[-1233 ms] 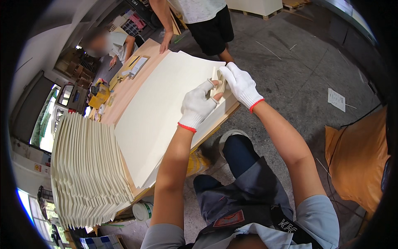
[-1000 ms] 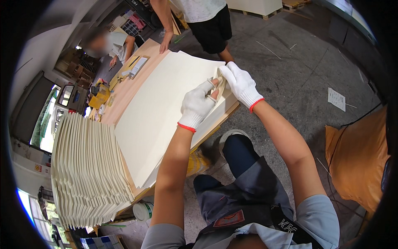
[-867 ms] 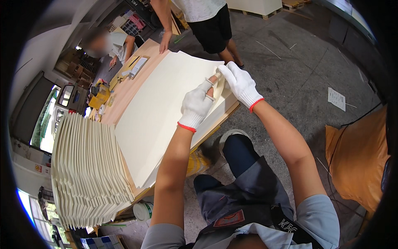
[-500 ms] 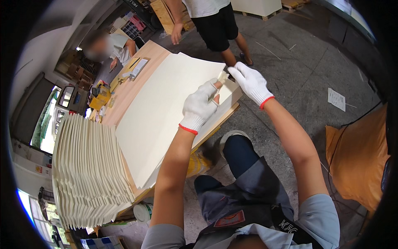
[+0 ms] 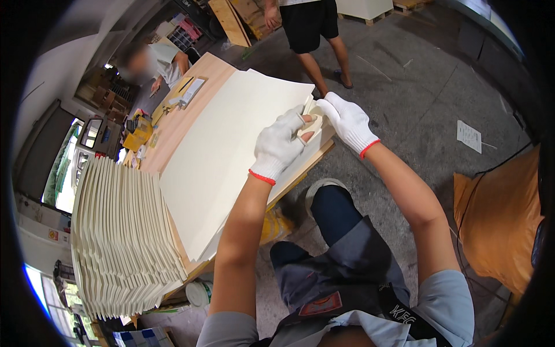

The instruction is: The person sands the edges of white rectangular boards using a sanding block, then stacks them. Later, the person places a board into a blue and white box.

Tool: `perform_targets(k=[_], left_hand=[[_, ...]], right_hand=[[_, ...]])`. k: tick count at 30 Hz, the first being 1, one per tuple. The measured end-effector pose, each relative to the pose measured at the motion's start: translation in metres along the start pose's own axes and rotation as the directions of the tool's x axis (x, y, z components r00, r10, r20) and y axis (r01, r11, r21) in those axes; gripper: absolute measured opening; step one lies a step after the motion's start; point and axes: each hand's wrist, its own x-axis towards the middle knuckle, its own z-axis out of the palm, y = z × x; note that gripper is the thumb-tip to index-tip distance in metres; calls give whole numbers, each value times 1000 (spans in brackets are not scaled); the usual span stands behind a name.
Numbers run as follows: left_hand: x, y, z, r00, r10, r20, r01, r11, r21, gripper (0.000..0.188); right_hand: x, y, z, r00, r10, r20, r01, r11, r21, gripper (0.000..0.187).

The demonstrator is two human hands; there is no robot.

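Observation:
A stack of large cream paper sheets [image 5: 231, 139] lies on a wooden table. My left hand [image 5: 278, 143], in a white glove with bare fingertips, rests over the right part of the sheets. Its bent fingertips press at their lifted, curled edges. At the sheets' right corner, my gloved right hand [image 5: 347, 120] is closed around the edges, with its thumb toward the left hand. How many sheets each hand pinches is hidden by the gloves.
Thick fanned piles of cream sheets [image 5: 124, 237] fill the table's left end. A clipboard [image 5: 192, 92] and a yellow box [image 5: 136, 134] sit along the far side, where a person is seated. Another person stands beyond the table. An orange cover [image 5: 497, 214] is at right.
My right hand has shifted slightly left and down, closer to my left hand, and the sheet edges between them curl more. The standing person has moved to the right.

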Motion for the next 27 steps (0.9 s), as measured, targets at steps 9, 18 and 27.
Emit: perform_targets(k=[9,18,27], left_hand=[[-2,-4,4,972,173,-160,-163,984,77,32],[-7,9,-5,998,50,27,-56,949,311,51],[31,-15,5,975,-212,60,180,923,340,51]], right_hand=[[7,-9,-33,964,246,105,-231,964,-133,49],[3,1,-23,973,-25,228,107,930,-352,52],[17,-26,-35,954,-154,257,269,819,-507,51]])
